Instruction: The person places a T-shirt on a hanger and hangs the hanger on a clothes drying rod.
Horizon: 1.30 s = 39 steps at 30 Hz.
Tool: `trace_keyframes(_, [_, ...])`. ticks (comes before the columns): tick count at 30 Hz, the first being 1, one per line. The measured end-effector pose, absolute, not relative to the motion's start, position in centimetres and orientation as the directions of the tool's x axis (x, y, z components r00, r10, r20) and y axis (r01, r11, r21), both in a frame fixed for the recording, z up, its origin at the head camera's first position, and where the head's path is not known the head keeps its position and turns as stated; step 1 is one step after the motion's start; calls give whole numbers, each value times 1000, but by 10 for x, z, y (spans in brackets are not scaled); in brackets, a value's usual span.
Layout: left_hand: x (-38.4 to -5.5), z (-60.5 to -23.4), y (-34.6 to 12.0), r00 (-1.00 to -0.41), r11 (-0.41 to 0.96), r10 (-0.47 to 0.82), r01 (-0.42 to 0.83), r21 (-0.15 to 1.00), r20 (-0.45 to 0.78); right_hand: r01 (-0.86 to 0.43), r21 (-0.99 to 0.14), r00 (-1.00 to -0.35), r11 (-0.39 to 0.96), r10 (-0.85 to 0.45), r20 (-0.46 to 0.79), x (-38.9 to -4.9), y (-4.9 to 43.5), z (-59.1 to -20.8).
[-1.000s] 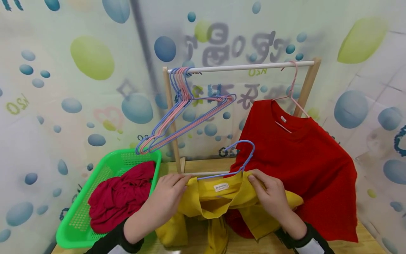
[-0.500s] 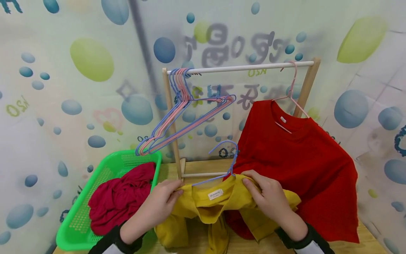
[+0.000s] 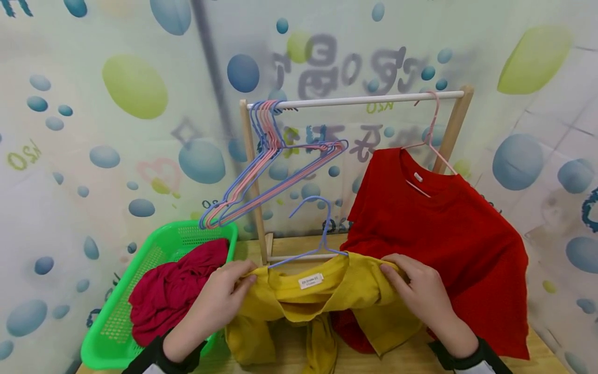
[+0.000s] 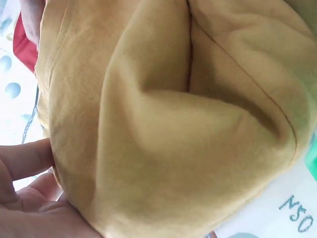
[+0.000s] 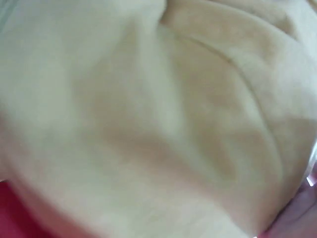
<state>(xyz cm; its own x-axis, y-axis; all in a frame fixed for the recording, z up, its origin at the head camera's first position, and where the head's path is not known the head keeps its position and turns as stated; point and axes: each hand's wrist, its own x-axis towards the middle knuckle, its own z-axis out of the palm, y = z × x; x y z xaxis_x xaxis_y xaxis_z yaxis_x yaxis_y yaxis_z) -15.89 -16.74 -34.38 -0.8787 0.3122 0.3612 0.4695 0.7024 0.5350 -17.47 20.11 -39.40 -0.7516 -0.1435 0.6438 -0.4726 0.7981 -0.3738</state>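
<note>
Noting a pinch at each shoulder of the yellow shirt (image 3: 364, 291): left hand (image 3: 226, 291) on one, right hand (image 3: 420, 285) on the other. Shirt is in front of the rack, above the table (image 3: 289, 350); blue hanger (image 3: 329, 215) stands hook-up out of its neck, both arms running under the cloth. Cannot tell whether fingers also catch the wire; right wrist view blurred.

Risks, judged: if only cloth is pinched, hanger could tip or slide back out through the wide neck. Uneven pull could leave one shoulder unseated; arm ends are hidden. Lower folds lie against the red shirt (image 3: 439, 234) and may snag or drag it on lifting
</note>
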Motion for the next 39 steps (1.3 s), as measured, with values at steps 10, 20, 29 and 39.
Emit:
trace_keyframes(10, [-160,-340,-185,-878,733,219,436,522,426,-328,-489,-821,808,12,571,-169,229,-414])
trace_keyframes(20, [-163,-343,-192,-824,743,207,483,463,528,-290,-524,-693,801,202,692,-165,243,-409])
trace_keyframes(29, [-159,-339,-199,-928,623,183,364,692,323,-183,-559,-697,809,294,653,-162,250,-407])
trace_keyframes(39, [-155,-338,-206,-952,557,143,303,773,270,-74,-540,-828,839,250,503,-153,252,-416])
